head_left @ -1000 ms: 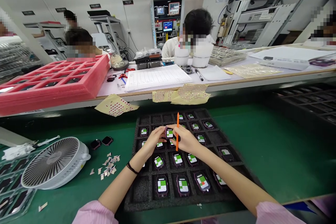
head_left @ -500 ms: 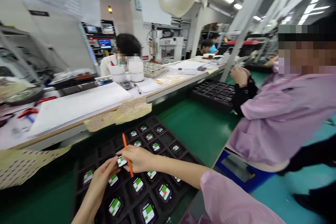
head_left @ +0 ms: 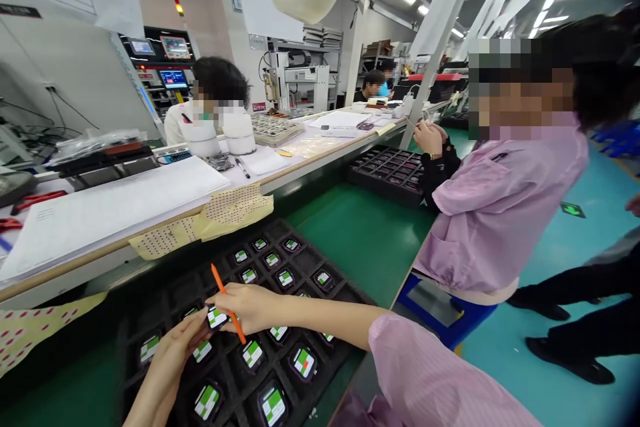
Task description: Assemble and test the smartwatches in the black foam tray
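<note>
Now view swung right, left hand [head_left: 173, 347] and right hand [head_left: 250, 307] still pinching watch [head_left: 217, 317], right gripping orange stick [head_left: 237, 325]

White papers [head_left: 115, 210] on a shelf [head_left: 305, 172] — white containers [head_left: 239, 133] beyond.

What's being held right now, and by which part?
A watch-like device, by its edges, between the left hand and right hand; the right also holds an orange stick near its middle.

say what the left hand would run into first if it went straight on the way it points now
First, the left hand would probably push into the lit-screen watch it is touching, with the right hand just beyond; how they line up in depth is unclear from this one view.
</note>
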The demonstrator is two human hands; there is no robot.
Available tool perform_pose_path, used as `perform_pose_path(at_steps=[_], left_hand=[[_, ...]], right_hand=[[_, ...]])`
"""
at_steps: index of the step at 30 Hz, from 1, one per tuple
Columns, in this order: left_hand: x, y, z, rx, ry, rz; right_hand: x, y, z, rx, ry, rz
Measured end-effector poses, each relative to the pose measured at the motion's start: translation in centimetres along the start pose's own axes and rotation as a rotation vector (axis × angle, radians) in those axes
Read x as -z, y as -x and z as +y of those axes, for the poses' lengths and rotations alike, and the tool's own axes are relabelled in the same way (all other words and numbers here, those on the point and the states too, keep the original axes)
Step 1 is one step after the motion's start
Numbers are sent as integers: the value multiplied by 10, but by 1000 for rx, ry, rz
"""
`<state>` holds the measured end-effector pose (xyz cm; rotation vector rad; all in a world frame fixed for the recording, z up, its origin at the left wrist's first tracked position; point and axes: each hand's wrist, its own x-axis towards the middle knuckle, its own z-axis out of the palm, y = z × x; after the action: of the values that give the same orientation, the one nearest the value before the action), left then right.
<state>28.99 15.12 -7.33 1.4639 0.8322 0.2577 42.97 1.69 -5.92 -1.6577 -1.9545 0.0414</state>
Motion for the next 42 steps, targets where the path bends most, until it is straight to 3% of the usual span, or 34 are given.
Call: perform_pose_path(at_steps=[3,7,13,20,29,32,39,42], left_hand=[[-4,8,5,20,73,13],[-16,23,14,-88,-15,45],[-21,24,8,-211,-21,-102],[-16,33,10,-205,85,-221],[-14,35,7,-171,236,-183],[-13,34,6,-203,232,-166],[-13,34,7,-242,189,-182],[-12,35,8,-251,164,-177]], right_hand=[[-1,1,0,-23,-21,2],[-3,2,0,-67,-72,53],[-6,5,-3,-52,-169,150],[-6,8,-2,-122,-372,139],[14,9,20,-195,-383,243],[21,9,36,-256,-282,137],[21,5,58,-237,-184,-347],[19,-2,60,-223,-174,-417]])
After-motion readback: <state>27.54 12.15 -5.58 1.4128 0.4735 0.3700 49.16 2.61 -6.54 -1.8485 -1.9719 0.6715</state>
